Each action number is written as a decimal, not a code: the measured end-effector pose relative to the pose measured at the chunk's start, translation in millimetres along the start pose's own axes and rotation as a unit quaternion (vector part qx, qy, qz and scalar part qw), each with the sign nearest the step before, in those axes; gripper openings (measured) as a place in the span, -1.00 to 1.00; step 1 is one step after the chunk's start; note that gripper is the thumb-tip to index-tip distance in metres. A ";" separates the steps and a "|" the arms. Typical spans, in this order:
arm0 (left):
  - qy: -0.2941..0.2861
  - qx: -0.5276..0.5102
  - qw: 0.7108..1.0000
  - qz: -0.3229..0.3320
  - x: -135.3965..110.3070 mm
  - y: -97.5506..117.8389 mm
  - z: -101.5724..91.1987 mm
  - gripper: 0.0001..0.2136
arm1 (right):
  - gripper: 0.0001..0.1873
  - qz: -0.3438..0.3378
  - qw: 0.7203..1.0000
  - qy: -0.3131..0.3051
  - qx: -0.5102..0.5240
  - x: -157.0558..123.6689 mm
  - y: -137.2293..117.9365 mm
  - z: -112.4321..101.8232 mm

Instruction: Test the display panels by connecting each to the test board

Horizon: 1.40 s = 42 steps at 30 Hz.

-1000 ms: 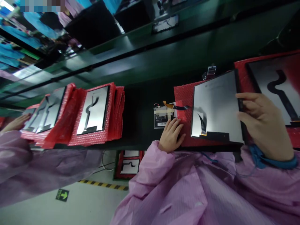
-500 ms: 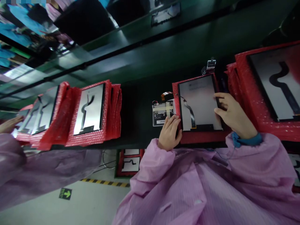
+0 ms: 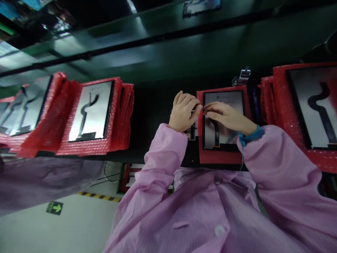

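Observation:
An LCD panel [image 3: 226, 97], silvery with a black frame, lies face down on a red bubble-wrap sheet [image 3: 218, 158]. Its dark flex cable [image 3: 216, 134] runs up beneath my right hand [image 3: 226, 117], whose fingers pinch the cable end at the panel's left edge. My left hand [image 3: 183, 111] meets it there, thumb and fingertips closed on the same cable end. The joint between the fingertips is too small to make out. Under my left hand a small circuit board [image 3: 193, 134] shows only in part.
Red-wrapped stacks of panels stand to the left [image 3: 91, 112] and to the right [image 3: 313, 105]. A small metal clip stand [image 3: 244, 75] is behind the panel. A blue pen-like object [image 3: 256, 105] lies to its right. A co-worker's sleeve [image 3: 47, 182] reaches in at the left.
My left hand has moved up from the board to the panel's left edge. My right hand has crossed from the panel's right edge to the cable end. The view has shifted slightly.

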<state>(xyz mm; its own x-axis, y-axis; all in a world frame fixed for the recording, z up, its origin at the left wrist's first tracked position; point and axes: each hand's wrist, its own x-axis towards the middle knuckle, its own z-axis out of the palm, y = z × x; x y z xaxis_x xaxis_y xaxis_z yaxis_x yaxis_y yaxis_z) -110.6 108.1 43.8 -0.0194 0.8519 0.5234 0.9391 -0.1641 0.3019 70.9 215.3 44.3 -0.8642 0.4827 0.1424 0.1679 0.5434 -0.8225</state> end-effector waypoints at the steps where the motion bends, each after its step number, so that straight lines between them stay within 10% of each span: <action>1: -0.013 -0.006 1.000 0.002 -1.2 -1.4 3.4 -0.74 | -0.75 0.008 1.000 -0.006 0.023 -0.1 1.3 1.5; 15: -0.102 -0.098 0.990 -0.029 -12.7 3.3 6.9 -0.86 | -0.89 -0.005 1.000 0.021 0.019 -5.2 -0.6 19.2; 42: -0.077 -0.071 0.994 -0.031 -14.9 1.2 15.5 -0.86 | -0.87 0.015 0.999 0.039 -0.018 -5.3 1.1 24.8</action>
<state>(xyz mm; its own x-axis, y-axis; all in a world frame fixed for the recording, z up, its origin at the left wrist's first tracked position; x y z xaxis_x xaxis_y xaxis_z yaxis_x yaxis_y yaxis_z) -103.8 102.9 23.9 -0.0121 0.9267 0.3757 0.8795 -0.1689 0.4450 63.9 196.2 28.9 -0.8191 0.5503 0.1618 0.2117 0.5522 -0.8064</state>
